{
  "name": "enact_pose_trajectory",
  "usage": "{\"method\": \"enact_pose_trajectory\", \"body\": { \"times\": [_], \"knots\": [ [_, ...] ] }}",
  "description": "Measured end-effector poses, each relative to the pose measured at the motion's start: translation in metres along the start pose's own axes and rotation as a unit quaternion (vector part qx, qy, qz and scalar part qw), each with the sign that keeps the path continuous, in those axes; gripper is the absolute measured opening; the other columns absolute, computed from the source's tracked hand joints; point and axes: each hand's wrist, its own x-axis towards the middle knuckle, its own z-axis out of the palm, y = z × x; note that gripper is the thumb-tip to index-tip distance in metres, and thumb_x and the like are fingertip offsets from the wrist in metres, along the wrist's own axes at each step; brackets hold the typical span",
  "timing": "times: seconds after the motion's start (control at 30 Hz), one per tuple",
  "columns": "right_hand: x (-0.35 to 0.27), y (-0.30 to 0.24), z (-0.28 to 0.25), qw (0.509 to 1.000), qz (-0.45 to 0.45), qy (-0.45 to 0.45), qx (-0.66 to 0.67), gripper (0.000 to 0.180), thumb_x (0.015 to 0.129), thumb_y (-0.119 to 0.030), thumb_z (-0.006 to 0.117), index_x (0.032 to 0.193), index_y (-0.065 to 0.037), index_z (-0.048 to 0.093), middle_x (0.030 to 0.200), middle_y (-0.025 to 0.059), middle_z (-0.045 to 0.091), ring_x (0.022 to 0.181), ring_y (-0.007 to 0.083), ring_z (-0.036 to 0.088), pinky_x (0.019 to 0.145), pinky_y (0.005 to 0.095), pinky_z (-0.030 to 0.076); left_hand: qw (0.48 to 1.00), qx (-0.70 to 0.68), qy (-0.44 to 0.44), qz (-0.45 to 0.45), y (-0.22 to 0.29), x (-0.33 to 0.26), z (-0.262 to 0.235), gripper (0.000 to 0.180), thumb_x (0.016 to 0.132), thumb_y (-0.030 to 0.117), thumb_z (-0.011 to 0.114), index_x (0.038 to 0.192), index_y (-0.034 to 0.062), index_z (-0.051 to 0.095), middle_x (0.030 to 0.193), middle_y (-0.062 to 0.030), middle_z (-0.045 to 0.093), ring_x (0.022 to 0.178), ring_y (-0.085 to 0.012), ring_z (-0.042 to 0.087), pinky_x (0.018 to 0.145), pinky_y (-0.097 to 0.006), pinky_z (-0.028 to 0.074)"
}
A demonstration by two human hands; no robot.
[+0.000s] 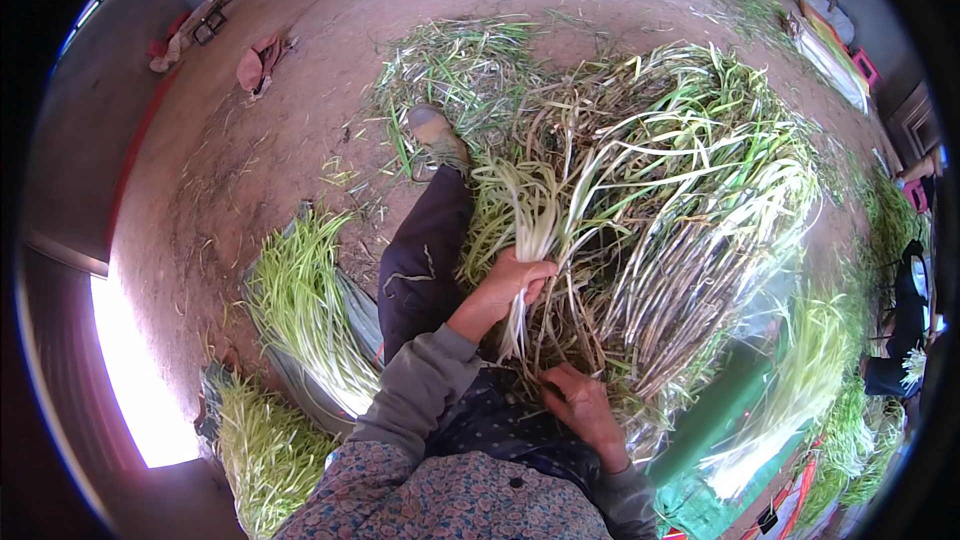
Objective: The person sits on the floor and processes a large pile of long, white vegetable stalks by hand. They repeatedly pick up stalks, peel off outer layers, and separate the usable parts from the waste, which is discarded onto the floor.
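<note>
My left hand (508, 285) is closed round a bunch of pale chive-like stalks (538, 215), white at the grip, with thin leaves fanning out away from me. White stalk ends hang below the fist. Close to my lap, my right hand (583, 408) is curled, thumb and fingers drawn together by some thin dry stems; what lies between them is too small to make out. Just beyond both hands spreads a big heap of long stalks (680, 210), green and white on the leaves, brown and withered toward the near side.
Sorted light-green bundles lie at my left on a grey sheet (362, 315) and lower left (265, 450). A pale bundle (785, 390) rests on green plastic (700, 500) at right. Loose trimmings (455, 75) lie past my shoe (437, 135). Another person's dark sleeve (885, 377) shows at far right.
</note>
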Motion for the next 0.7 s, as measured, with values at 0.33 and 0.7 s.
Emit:
{"method": "enact_pose_trajectory", "body": {
  "times": [0.33, 0.7],
  "knots": [
    [0.024, -0.001, -0.028, 0.971, 0.035, 0.07, 0.226, 0.013, 0.083, -0.014, 0.055, 0.087, -0.002, 0.057, 0.073, 0.0048, 0.058, 0.054, 0.0111, 0.055, 0.05, 0.0215, 0.045, 0.997, 0.026, 0.006, 0.077, 0.034, -0.056, 0.001, 0.013, 0.074, 0.004, 0.059, 0.085, -0.0014, 0.053, 0.046, 0.0011, 0.044, 0.036, -0.0057, 0.038, 0.035, -0.021, 0.029],
    [0.101, -0.027, -0.019, 0.859, 0.087, 0.15, 0.482, 0.016, 0.085, -0.021, 0.055, 0.077, -0.007, 0.052, 0.055, -0.0015, 0.052, 0.042, 0.0049, 0.045, 0.038, 0.0165, 0.032, 0.996, 0.046, -0.016, 0.075, 0.019, -0.075, -0.004, 0.016, 0.077, 0.004, 0.059, 0.091, -0.0009, 0.054, 0.052, -0.0001, 0.046, 0.04, -0.0062, 0.041, 0.038, -0.02, 0.031]
  ]
}}
